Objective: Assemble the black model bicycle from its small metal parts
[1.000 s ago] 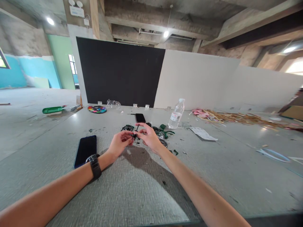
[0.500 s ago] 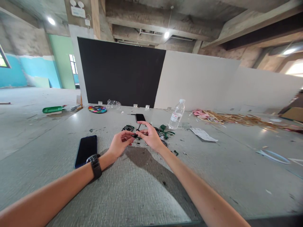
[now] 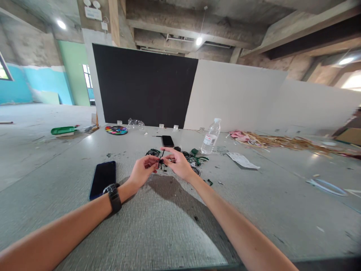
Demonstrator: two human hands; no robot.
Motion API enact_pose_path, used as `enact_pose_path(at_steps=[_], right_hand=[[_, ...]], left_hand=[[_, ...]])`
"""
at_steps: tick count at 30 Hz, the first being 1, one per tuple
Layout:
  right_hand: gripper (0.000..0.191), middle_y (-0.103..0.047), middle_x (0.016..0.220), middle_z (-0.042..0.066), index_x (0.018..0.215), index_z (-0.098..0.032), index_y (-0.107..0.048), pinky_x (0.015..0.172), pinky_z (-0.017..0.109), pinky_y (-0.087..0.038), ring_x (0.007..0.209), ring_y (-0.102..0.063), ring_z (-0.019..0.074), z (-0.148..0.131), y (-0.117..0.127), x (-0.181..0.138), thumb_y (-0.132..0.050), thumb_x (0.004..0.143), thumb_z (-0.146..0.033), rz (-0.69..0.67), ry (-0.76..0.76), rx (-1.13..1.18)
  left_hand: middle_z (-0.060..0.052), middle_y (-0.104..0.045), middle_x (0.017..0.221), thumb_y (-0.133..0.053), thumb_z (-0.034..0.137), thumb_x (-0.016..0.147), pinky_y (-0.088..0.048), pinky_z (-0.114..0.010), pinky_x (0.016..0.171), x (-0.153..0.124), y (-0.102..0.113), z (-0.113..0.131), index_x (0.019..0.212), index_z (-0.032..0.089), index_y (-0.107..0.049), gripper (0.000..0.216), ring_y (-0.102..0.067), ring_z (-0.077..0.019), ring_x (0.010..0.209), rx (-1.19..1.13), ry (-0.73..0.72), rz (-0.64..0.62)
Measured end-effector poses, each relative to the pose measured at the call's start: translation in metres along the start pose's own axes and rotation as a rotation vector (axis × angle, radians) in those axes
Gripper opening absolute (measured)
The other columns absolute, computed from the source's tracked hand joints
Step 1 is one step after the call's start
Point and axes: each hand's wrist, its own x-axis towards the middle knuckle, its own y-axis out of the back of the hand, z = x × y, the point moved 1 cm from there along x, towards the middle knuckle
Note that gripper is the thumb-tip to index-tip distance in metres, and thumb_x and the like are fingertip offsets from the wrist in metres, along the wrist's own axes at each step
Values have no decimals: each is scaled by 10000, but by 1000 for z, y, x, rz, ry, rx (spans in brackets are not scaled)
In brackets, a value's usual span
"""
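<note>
My left hand [image 3: 143,170] and my right hand [image 3: 178,164] meet over the grey table [image 3: 169,226], both pinching a small black plastic part [image 3: 161,162] between their fingertips. A black watch sits on my left wrist. Just beyond the hands lie several small black and green model pieces [image 3: 194,161], among them a black wheel [image 3: 152,152]. Part of the pieces is hidden behind my right hand.
A dark phone [image 3: 102,179] lies left of my hands, a second black phone [image 3: 167,141] further back. A clear water bottle [image 3: 210,137] stands to the right, a paper sheet [image 3: 242,160] beside it. A colourful paint palette [image 3: 116,130], a green tray [image 3: 62,131] and straw-like scraps [image 3: 282,141] lie far off.
The hands stayed in place. My right hand's fingers have curled slightly lower onto the small black part; the left hand barely moved.
</note>
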Motion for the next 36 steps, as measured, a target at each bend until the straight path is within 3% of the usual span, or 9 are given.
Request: enact_pose_path(at_steps=[5,9,14,19,25,30,33,36], right_hand=[[379,-735,929,68,1248,-193,-637,752,329,-521,846,-679,199,0,-1,2,-632,900,-343,-5,31,-17],[312,-745,934,72,1137,-180,-690,720,310,-513,826,-678,197,-2,-1,2,-619,909,-380,24,45,-30],[274,-743,934,66,1048,-194,-720,746,310,-508,867,-677,201,0,2,3,-604,915,-403,97,49,-57],[278,-739,951,62,1058,-201,-722,781,317,-507,902,-677,200,2,4,5,-592,916,-401,136,48,-71],[273,-736,982,66,1047,-199,-715,775,303,-512,905,-676,189,-3,3,4,-566,923,-392,115,27,-95],[404,-665,772,25,1183,-179,-610,620,291,-476,663,-612,165,2,7,2,-502,946,-486,186,-52,-203],[462,-605,734,5,1156,-167,-591,610,298,-444,639,-563,168,10,13,1,-600,879,-536,202,-99,-322],[461,-640,843,46,1181,-158,-584,680,315,-443,731,-584,187,13,17,0,-659,857,-478,122,-94,-434]], left_hand=[[-23,-685,888,-667,231,912,-564,-305,663,0,0,1,1013,126,-662,146,-651,-142,715,11,-14,3],[-15,-697,771,-689,175,820,-526,-273,638,-1,-1,4,1052,139,-720,237,-623,-144,665,21,-38,6],[-42,-735,781,-659,232,798,-482,-264,596,-1,-1,6,1038,156,-774,277,-590,-155,618,41,-52,18],[-39,-731,767,-670,258,784,-503,-279,606,-1,-3,6,952,153,-785,229,-608,-161,598,5,-42,15],[-66,-749,826,-696,290,775,-558,-320,649,-4,-5,8,1007,127,-752,289,-655,-167,626,-126,13,0],[-82,-746,792,-710,301,751,-560,-323,624,-5,-3,11,1043,92,-726,359,-643,-152,579,-232,73,23],[-90,-751,801,-702,286,739,-563,-321,628,-5,-2,12,1055,83,-718,376,-638,-141,569,-277,98,35],[-81,-752,780,-700,260,728,-559,-311,622,-5,-2,12,1058,85,-718,374,-638,-139,564,-298,115,43]])
